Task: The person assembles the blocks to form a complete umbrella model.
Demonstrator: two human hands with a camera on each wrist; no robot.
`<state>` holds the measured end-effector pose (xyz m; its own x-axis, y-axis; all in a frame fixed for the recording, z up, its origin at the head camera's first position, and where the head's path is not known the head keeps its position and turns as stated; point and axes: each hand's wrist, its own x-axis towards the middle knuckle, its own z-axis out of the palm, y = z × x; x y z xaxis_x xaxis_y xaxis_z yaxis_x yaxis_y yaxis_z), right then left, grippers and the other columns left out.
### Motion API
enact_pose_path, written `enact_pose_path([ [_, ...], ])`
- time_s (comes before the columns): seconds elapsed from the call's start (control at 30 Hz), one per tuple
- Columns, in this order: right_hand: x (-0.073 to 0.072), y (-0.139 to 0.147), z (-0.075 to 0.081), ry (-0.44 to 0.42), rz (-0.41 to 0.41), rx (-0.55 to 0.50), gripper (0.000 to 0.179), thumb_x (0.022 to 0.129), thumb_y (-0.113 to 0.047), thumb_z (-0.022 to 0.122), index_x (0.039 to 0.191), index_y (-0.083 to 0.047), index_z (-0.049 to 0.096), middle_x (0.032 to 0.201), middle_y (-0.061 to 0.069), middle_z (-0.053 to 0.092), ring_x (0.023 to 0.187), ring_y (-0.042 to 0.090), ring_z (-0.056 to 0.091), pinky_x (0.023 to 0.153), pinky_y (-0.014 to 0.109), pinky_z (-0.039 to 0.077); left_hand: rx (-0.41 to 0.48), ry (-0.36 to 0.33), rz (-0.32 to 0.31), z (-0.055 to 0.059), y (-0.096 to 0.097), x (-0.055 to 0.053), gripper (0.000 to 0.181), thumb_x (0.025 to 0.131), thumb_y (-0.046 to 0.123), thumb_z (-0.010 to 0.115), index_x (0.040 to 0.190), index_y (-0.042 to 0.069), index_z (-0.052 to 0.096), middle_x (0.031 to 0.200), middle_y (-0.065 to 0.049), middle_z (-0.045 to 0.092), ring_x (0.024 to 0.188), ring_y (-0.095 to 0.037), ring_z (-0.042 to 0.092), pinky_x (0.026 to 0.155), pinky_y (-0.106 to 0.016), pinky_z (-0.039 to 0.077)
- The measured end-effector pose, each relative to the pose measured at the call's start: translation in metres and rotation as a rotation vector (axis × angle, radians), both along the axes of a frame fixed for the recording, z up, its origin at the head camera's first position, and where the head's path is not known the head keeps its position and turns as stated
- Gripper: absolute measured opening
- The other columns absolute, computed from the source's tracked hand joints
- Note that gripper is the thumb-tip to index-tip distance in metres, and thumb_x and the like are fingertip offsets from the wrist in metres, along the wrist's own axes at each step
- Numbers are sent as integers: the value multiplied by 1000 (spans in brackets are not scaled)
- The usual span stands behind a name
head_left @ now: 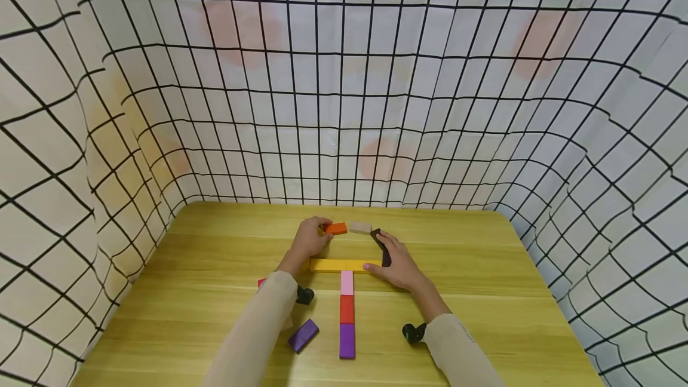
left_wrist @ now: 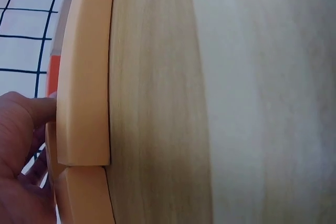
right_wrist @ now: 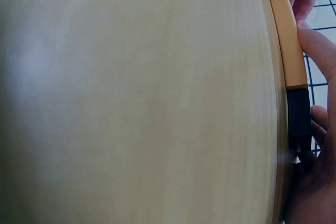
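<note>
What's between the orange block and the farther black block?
A beige block lies between the orange block and the farther black block; the head view shows it.

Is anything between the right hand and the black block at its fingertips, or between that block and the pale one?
Nothing visible: the right hand touches the black block, whose far end lies right beside the pale block.
</note>
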<state>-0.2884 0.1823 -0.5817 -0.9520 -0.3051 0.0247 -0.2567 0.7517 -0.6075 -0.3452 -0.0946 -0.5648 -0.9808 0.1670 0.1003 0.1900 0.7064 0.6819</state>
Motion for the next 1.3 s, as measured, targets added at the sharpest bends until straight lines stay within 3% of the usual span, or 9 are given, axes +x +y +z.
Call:
enact_pose_path([
  [0.1,0,0,2,-4,1,-1,100,85,-66,72,163,-18,32,172,1,22,156,36,25,120,64,33,-31,-3,-26,1,-2,2,52,95,24,77,141,5,62,137,-15,63,127,-34,58,111,-49,48],
  [0.27,1,0,2,-6,9,-1,100,85,-67,72,163,-18,31,172,1,21,156,36,24,120,64,33,-146,-43,-98,14,-4,15,91,85,54,80,155,8,45,161,-16,41,147,-39,40,120,-56,38],
  [0.5,1,0,2,-4,11,-5,101,85,-67,72,163,-18,31,172,1,21,156,37,24,120,65,32,-414,-7,-262,35,0,44,128,65,78,80,164,14,28,171,-12,23,158,-41,22,125,-65,20],
  [0.67,1,0,3,-4,11,-8,100,85,-66,72,163,-17,31,172,2,21,156,37,24,120,65,32,-547,-60,-304,37,4,58,143,57,88,76,167,21,15,175,-4,9,161,-37,6,127,-66,10],
  [0.87,1,0,0,-3,9,1,100,86,-66,72,163,-17,31,172,3,22,156,37,25,121,64,32,-562,-101,-310,30,5,65,149,51,90,78,168,24,13,175,-4,4,162,-35,3,126,-68,7],
  [1.3,0,-1,2,-7,9,-4,100,86,-65,72,163,-17,31,172,2,22,156,36,25,121,63,32,-579,-127,-301,26,7,64,150,50,90,78,167,24,14,176,-4,4,162,-33,2,127,-67,4],
])
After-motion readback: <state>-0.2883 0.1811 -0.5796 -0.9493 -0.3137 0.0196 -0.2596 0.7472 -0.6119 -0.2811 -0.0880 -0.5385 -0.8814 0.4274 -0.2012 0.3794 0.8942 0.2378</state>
